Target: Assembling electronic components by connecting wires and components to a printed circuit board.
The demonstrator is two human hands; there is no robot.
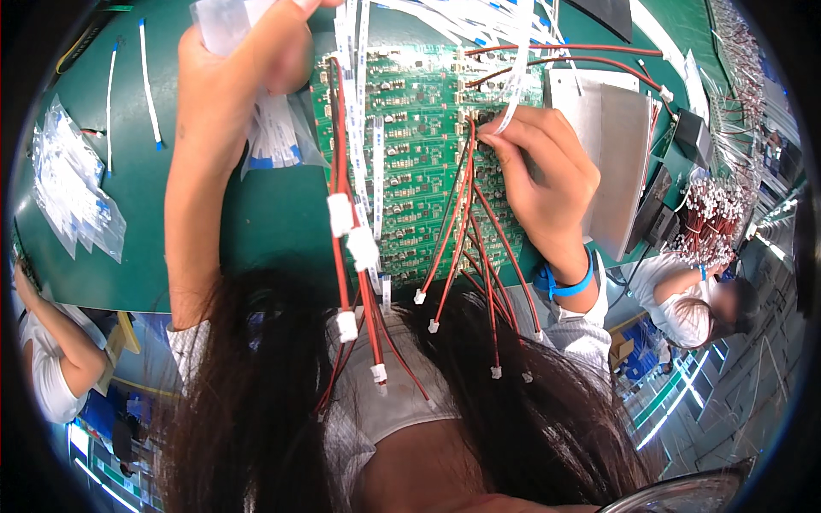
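One ribbon (516, 84), pinched in the right hand (549, 167) at 2 o'clock, hangs over the board (419, 175) at 12: seemingly being seated, next likely needing squaring. Left hand (233, 73), 11 o'clock, apart; grip unclear.

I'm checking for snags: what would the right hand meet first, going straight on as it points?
The right hand would probably meet the red wires just to its left, though depth is unclear.

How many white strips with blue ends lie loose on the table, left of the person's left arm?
2: one strip near the plastic bags, the other strip between it and the left arm. That arm may hide more.
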